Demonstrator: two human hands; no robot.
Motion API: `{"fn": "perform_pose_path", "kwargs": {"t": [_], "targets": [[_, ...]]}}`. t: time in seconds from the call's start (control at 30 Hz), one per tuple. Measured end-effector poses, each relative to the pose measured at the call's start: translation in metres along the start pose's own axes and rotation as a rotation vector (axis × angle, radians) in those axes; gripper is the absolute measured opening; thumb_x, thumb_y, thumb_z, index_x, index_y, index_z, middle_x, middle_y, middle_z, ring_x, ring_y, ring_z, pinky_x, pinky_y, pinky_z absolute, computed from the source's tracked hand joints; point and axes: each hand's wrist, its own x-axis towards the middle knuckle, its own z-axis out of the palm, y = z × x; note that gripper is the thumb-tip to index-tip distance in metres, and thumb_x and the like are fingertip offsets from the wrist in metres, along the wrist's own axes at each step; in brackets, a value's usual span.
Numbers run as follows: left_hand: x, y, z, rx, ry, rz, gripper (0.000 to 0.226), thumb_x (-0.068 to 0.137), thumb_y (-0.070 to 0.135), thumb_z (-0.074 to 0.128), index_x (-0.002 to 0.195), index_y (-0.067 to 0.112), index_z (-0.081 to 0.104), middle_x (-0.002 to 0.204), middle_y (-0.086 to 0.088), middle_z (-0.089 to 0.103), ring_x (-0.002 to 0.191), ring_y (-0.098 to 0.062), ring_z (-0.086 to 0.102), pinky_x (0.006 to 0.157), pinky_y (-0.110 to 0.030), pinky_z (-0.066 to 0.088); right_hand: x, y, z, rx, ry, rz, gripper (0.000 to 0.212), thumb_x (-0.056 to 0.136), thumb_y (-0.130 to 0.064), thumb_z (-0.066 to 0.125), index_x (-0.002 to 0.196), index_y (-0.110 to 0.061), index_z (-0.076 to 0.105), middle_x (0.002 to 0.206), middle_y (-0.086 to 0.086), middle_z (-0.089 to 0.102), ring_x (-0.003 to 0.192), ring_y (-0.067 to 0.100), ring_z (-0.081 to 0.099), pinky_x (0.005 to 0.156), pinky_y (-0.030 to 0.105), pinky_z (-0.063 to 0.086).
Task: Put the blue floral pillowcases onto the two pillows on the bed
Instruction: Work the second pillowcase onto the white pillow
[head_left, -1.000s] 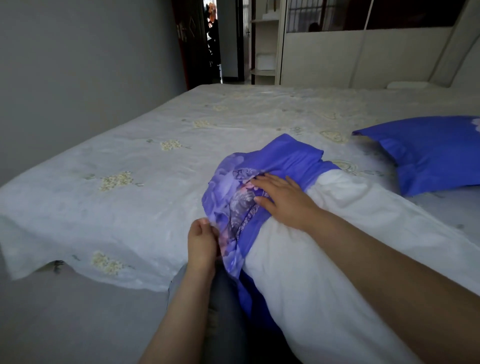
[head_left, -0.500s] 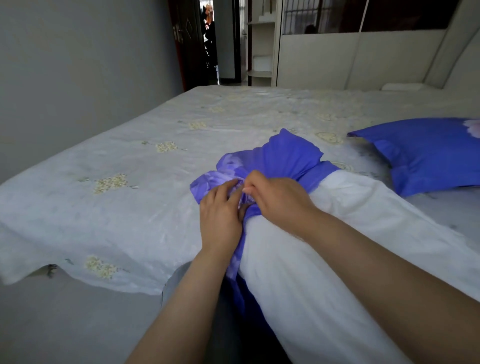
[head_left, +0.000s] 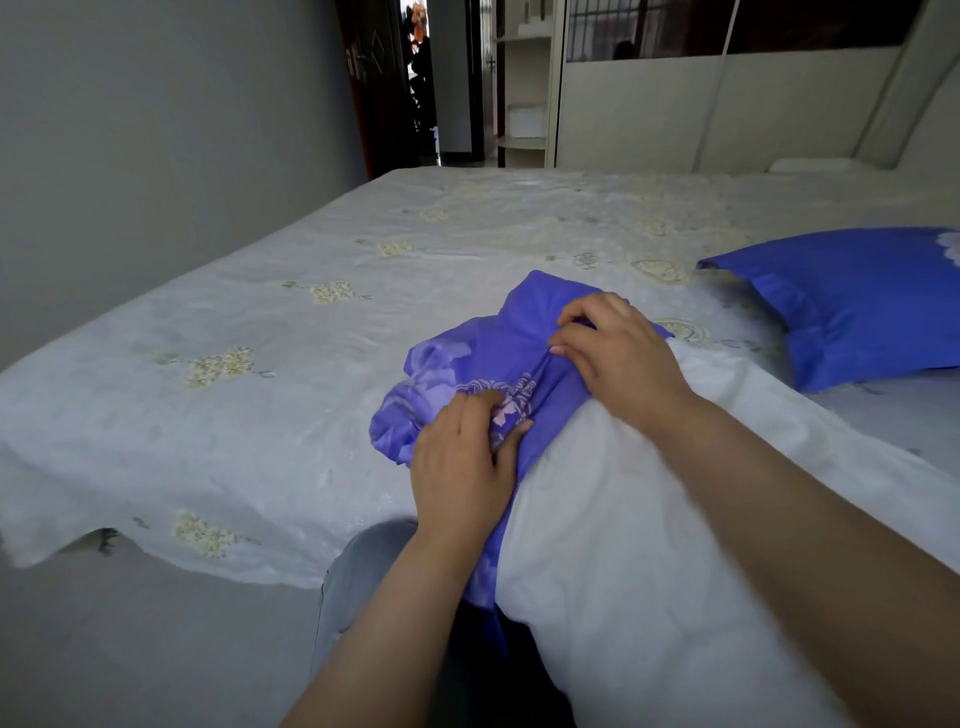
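At the near edge of the bed (head_left: 260, 415), a white pillow (head_left: 649, 545) lies with a blue floral pillowcase (head_left: 483, 364) bunched over its far end. Both hands pinch the fabric with curled fingers: the left hand (head_left: 462, 467) at the printed gather, the right hand (head_left: 618, 353) just beyond it. Well beyond the white pillow, a second pillow (head_left: 857, 306) sits already covered in blue.

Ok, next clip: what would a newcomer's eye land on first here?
The bunched blue floral pillowcase in the middle, covering only the far end of a bare white pillow that runs toward the camera. Both hands work it: the left hand on its near edge, the right hand pinching its top. A second blue pillow lies at the right edge of the bed.
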Motion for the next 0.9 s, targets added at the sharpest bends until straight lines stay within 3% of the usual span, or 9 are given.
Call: {"fn": "perform_pose_path", "kwargs": {"t": [0.07,0.13,0.27,0.37,0.5,0.6,0.7,0.8,0.9], "targets": [[0.004,0.002,0.001,-0.033,-0.038,-0.134,0.047,0.08,0.051,0.061,0.116,0.023,0.048,0.102,0.003,0.057,0.087,-0.017,0.058,0.062,-0.029,0.043,0.002,-0.006,-0.003,0.025,0.033,-0.031,0.026,0.091,-0.024,0.048,0.086,-0.009,0.069,0.092,0.005,0.067,0.092,0.028,0.062,0.075,0.038,0.051],[0.006,-0.001,0.005,0.015,-0.068,-0.156,0.063,0.076,0.048,0.07,0.126,0.021,0.045,0.111,0.0,0.051,0.097,-0.019,0.054,0.065,-0.034,0.048,0.002,-0.013,-0.009,0.067,0.028,-0.035,0.029,0.092,-0.023,0.045,0.087,-0.008,0.069,0.091,0.006,0.071,0.093,0.027,0.066,0.074,0.039,0.055],[0.013,-0.008,0.01,0.043,-0.145,-0.185,0.08,0.071,0.046,0.075,0.137,0.019,0.038,0.123,-0.007,0.044,0.107,-0.028,0.049,0.076,-0.044,0.05,0.003,-0.029,-0.024,0.126,0.058,-0.085,0.027,0.091,-0.023,0.045,0.085,-0.01,0.068,0.078,0.006,0.07,0.072,0.029,0.067,0.056,0.039,0.054],[0.021,-0.007,0.006,-0.038,-0.151,-0.218,0.079,0.072,0.05,0.07,0.14,0.024,0.039,0.129,-0.006,0.041,0.109,-0.026,0.048,0.084,-0.039,0.048,0.007,-0.039,-0.033,0.144,-0.035,-0.065,0.033,0.092,-0.032,0.035,0.086,-0.013,0.062,0.075,0.003,0.065,0.07,0.028,0.061,0.057,0.037,0.049],[0.028,0.01,-0.007,0.138,0.042,0.012,0.04,0.075,0.025,0.043,0.104,0.015,0.068,0.106,-0.007,0.062,0.09,-0.031,0.056,0.074,-0.038,0.046,0.01,-0.041,-0.032,0.165,-0.2,0.02,0.024,0.098,-0.034,0.041,0.096,-0.015,0.056,0.084,-0.005,0.055,0.084,0.021,0.051,0.084,0.04,0.042],[0.027,0.028,-0.016,0.181,0.048,0.062,0.023,0.071,0.014,0.037,0.072,0.01,0.059,0.071,-0.007,0.061,0.063,-0.031,0.053,0.055,-0.03,0.035,0.013,-0.035,-0.039,0.392,-0.465,0.156,0.045,0.085,-0.044,0.062,0.124,-0.026,0.052,0.115,-0.017,0.051,0.117,0.009,0.046,0.105,0.027,0.032],[0.024,0.041,-0.018,0.128,0.034,0.004,0.019,0.073,0.015,0.036,0.068,0.012,0.054,0.06,-0.005,0.058,0.052,-0.028,0.052,0.049,-0.023,0.023,0.016,-0.021,-0.05,0.459,-0.785,0.155,0.061,0.077,-0.029,0.075,0.132,-0.038,0.048,0.121,-0.014,0.043,0.121,0.002,0.037,0.103,0.014,0.027],[0.02,0.053,-0.019,-0.018,-0.062,-0.112,0.011,0.082,0.02,0.039,0.074,0.014,0.041,0.059,-0.007,0.052,0.057,-0.035,0.05,0.048,-0.03,0.026,0.013,-0.015,-0.043,0.455,-0.499,0.133,0.043,0.077,-0.01,0.073,0.114,-0.031,0.066,0.112,-0.008,0.047,0.112,0.01,0.042,0.098,0.017,0.033],[0.023,0.048,-0.014,-0.154,-0.142,-0.253,0.022,0.089,0.037,0.048,0.083,0.017,0.04,0.066,-0.002,0.055,0.069,-0.034,0.055,0.055,-0.04,0.041,0.005,-0.015,-0.037,0.196,-0.177,0.0,0.041,0.072,-0.002,0.048,0.101,-0.018,0.073,0.114,-0.001,0.059,0.113,0.019,0.049,0.097,0.033,0.041]]}}
